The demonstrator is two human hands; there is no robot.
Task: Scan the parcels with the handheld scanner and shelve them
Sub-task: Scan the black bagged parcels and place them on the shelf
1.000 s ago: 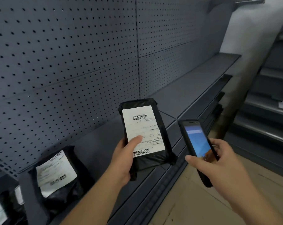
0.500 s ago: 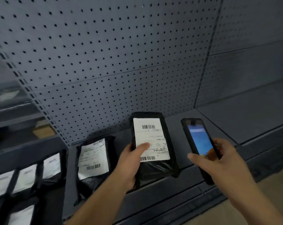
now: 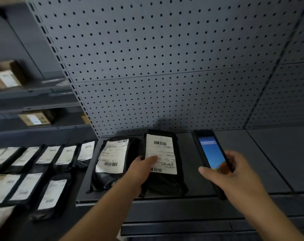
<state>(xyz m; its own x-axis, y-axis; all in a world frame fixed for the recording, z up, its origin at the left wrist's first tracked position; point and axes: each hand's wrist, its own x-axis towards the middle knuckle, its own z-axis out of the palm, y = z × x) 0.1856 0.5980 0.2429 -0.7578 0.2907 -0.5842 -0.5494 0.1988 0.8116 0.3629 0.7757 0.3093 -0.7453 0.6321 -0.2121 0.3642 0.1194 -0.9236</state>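
We held a parcel (image 3: 162, 159) in our left hand (image 3: 140, 168), low over the shelf (image 3: 269, 162). Our right hand (image 3: 234, 173) gripped the scanner (image 3: 213, 157). One shelved parcel (image 3: 112, 158) lay just left of our grip. This one looked almost shelved.

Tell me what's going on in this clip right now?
A person is shelving parcels. The left hand holds a black parcel, label facing up, low over the dark shelf, right beside another black parcel already lying there. The right hand holds the handheld scanner with its screen lit, beside the held parcel. More labelled parcels lie in rows on the shelving to the left.
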